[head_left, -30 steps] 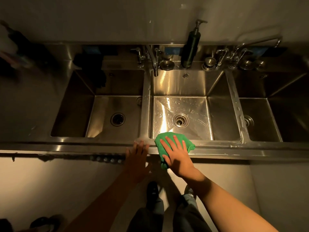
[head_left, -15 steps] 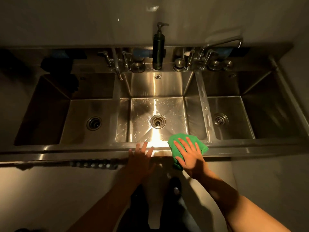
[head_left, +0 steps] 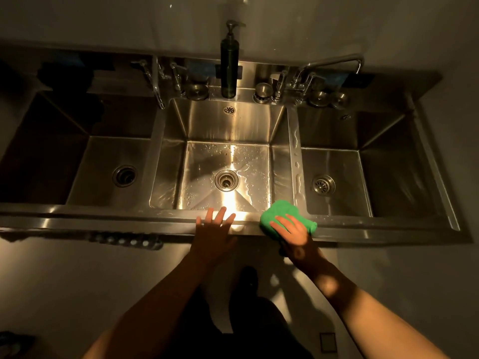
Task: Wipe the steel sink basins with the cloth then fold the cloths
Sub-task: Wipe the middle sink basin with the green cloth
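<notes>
A steel sink with three basins fills the view: a left basin (head_left: 103, 161), a wet middle basin (head_left: 202, 167) and a right basin (head_left: 344, 198). A green cloth (head_left: 281, 212) lies on the front rim (head_left: 129, 216), at the divider between the middle and right basins. My right hand (head_left: 291, 233) presses flat on the cloth with fingers spread over it. My left hand (head_left: 213, 229) rests open on the front rim before the middle basin, holding nothing.
A dark soap pump bottle (head_left: 229, 66) stands on the back ledge behind the middle basin. Faucets (head_left: 158, 81) and a swing spout (head_left: 337, 60) rise along the back. A dark cloth (head_left: 64, 76) sits at the back left. My legs and shoes are below.
My right hand has slid the green cloth rightward along the front rim, from before the middle basin to the divider. The view has shifted right as well.
</notes>
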Available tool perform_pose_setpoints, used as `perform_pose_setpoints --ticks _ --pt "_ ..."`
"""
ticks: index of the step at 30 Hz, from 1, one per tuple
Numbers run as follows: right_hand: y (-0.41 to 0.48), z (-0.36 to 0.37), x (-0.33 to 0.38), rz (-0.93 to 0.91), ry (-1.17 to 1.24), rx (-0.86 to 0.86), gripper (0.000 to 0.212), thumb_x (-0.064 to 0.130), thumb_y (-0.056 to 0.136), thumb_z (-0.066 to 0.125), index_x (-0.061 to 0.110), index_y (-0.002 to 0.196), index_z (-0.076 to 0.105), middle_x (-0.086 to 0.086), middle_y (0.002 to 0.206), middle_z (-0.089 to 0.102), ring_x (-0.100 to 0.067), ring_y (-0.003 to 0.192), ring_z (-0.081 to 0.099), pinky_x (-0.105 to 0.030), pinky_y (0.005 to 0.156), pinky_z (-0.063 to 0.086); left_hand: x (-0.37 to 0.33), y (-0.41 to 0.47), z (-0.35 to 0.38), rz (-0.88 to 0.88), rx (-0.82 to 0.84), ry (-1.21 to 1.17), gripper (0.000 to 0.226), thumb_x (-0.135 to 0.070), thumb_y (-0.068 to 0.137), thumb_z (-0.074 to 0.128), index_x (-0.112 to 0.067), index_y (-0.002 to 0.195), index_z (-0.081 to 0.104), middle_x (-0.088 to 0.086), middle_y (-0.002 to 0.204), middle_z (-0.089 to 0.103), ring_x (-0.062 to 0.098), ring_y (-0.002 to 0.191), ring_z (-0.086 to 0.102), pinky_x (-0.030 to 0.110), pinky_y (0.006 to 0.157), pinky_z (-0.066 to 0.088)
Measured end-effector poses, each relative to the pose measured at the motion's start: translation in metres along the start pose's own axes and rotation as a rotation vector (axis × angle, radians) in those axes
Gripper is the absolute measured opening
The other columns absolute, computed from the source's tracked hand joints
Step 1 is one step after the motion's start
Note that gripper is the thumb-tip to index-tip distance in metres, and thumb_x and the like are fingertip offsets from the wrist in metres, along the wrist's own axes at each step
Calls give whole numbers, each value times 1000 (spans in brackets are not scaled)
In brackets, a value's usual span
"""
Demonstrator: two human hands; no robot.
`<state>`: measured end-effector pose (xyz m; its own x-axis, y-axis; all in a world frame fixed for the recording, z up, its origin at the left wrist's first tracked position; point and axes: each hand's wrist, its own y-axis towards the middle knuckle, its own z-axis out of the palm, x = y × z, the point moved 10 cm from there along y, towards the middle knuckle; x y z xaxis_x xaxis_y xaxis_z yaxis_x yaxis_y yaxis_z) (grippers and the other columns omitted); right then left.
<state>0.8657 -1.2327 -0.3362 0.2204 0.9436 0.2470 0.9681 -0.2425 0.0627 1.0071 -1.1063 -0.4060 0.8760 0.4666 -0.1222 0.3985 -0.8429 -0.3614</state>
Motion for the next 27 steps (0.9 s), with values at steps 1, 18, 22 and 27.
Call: perform_pose_setpoints --ticks 1,18,22,27 --pt "2 -6 -3 17 58 -15 32 7 74 63 -3 101 77 -26 100 73 -42 87 73 -56 74 60 -2 4 -4 6 -3 8 70 -65 100 40 -32 161 30 6 171 24 37 157 22 58 120 27" --pt "-41 35 -39 510 34 209 60 31 101 50 18 156 32 -10 162 28 -37 150 21 -47 122 20 2 15 10 39 91 -85 64 -58 102 45 -37 159 23 0 168 24 32 155 22 63 122 21" --pt "-78 50 -20 648 92 110 69 49 99 48 29 159 20 0 167 15 -29 155 1 -51 124 16 2 16 12 49 77 -78 63 -59 102 44 -35 157 25 2 166 27 31 153 26 62 121 25" --pt "-77 55 -31 743 113 133 72 55 99 44 33 160 12 4 168 6 -26 155 -7 -58 123 12 -1 21 13 44 69 -84 71 -66 98 43 -35 158 22 4 161 34 32 147 33 63 117 28"
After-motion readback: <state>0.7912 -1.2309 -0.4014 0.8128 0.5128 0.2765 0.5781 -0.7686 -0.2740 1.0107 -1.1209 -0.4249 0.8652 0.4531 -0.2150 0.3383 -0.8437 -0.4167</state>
